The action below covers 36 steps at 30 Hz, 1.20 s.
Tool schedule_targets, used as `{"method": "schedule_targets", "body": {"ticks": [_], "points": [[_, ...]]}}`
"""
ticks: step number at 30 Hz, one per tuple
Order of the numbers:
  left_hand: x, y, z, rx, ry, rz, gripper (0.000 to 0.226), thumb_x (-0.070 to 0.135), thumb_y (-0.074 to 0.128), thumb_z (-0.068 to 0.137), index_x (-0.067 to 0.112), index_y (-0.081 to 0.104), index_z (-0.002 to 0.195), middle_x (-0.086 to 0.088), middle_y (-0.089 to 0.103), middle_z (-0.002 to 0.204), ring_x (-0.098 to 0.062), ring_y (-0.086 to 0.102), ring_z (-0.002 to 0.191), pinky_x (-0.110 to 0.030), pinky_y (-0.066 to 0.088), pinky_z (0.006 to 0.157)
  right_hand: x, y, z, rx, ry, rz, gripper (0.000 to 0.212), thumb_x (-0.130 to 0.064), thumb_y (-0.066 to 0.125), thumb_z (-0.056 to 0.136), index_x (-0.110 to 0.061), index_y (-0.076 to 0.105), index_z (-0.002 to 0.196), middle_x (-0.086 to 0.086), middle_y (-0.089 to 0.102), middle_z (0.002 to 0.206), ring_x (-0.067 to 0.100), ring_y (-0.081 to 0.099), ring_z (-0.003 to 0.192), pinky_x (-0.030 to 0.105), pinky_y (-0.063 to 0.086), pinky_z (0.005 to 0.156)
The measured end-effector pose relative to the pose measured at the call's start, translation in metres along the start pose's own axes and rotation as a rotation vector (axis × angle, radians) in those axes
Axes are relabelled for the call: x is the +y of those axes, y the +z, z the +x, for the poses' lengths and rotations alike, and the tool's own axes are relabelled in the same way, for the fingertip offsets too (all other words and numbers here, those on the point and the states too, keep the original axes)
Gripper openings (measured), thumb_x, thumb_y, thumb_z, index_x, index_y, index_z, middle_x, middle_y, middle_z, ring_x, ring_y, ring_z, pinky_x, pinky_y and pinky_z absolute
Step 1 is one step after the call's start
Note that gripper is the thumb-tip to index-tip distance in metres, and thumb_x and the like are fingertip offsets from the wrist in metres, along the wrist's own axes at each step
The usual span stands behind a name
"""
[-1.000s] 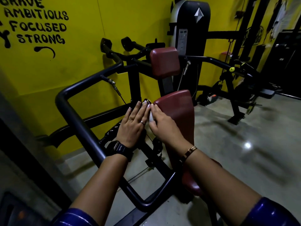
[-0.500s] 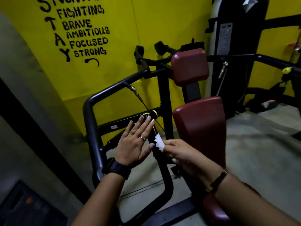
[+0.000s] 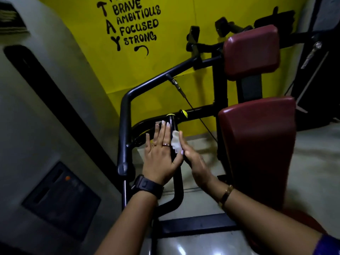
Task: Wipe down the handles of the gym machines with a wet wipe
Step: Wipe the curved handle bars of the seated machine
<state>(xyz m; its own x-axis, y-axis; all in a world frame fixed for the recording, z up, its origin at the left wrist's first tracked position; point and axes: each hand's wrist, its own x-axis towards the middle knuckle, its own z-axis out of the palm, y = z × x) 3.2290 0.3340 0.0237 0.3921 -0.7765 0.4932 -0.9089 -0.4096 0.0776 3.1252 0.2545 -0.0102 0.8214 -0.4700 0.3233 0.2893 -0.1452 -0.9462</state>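
Note:
A black upright handle (image 3: 172, 121) with a yellow end cap belongs to the gym machine in the middle of the head view. My left hand (image 3: 160, 159) lies flat on the handle's left side, fingers straight, a ring on one finger. My right hand (image 3: 196, 162) is flat on the handle's right side. With straight fingers it presses a crumpled white wet wipe (image 3: 175, 142) against the handle, and the wipe sits between my two hands. The lower handle curves down toward the frame and is partly hidden by my left wrist.
Two maroon pads stand to the right, a large backrest (image 3: 257, 144) and a smaller one (image 3: 252, 50) above it. A curved black frame bar (image 3: 125, 126) runs left of the handle. A grey housing (image 3: 46, 116) fills the left side, a yellow wall (image 3: 174, 57) the back.
My right hand, which pinched the wipe away from the handle, now presses it flat against the handle. My left hand has shifted onto the handle. The view has swung left and closer.

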Motion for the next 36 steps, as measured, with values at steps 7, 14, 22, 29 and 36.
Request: {"method": "schedule_targets", "body": {"ticks": [7,14,22,29,36], "points": [[-0.001,0.001,0.000,-0.025,0.037,-0.017,0.097,0.066,0.038,0.079,0.011,0.014,0.155,0.000,-0.003,0.162,-0.013,-0.009,0.150,-0.038,-0.015,0.119,-0.010,0.010,0.005,0.107,-0.111,0.094,0.049,-0.035,0.030,0.091,-0.019,0.048,0.135,-0.006,0.030,0.152,0.004,0.027,0.142,0.021,0.027,0.113],[-0.001,0.005,-0.001,-0.001,0.023,-0.125,0.097,0.053,0.044,0.076,0.013,0.003,0.154,-0.001,0.003,0.163,-0.012,-0.005,0.150,-0.039,-0.011,0.121,-0.019,-0.001,0.048,0.121,-0.028,0.047,0.048,-0.024,0.043,0.098,-0.022,0.033,0.145,-0.011,0.029,0.151,0.002,0.027,0.141,0.019,0.024,0.115],[0.000,0.004,0.000,0.015,0.023,0.010,0.093,0.058,0.037,0.080,0.010,0.010,0.155,-0.008,0.012,0.163,-0.019,0.001,0.150,-0.045,-0.009,0.119,-0.020,0.008,0.026,0.312,-0.019,0.154,0.051,0.011,0.048,0.091,-0.026,0.056,0.125,-0.008,0.054,0.133,0.001,0.050,0.126,0.020,0.042,0.103],[0.017,-0.014,0.019,-0.043,-0.028,0.273,0.091,0.059,0.018,0.081,0.010,0.003,0.156,-0.007,-0.002,0.163,-0.016,-0.018,0.146,-0.050,-0.028,0.109,-0.034,-0.010,0.054,0.234,0.255,0.244,0.015,-0.005,0.052,0.090,-0.009,0.063,0.100,0.006,0.058,0.074,0.012,0.056,0.066,0.025,0.043,0.059],[0.040,-0.017,0.030,-0.099,-0.213,0.279,0.085,0.047,0.031,0.091,0.008,-0.012,0.154,-0.009,-0.016,0.162,-0.020,-0.022,0.147,-0.051,-0.032,0.103,-0.022,-0.036,0.053,0.433,0.409,0.479,0.023,0.008,0.040,0.091,-0.007,0.057,0.088,0.010,0.064,0.074,0.015,0.065,0.063,0.020,0.053,0.056]]}}
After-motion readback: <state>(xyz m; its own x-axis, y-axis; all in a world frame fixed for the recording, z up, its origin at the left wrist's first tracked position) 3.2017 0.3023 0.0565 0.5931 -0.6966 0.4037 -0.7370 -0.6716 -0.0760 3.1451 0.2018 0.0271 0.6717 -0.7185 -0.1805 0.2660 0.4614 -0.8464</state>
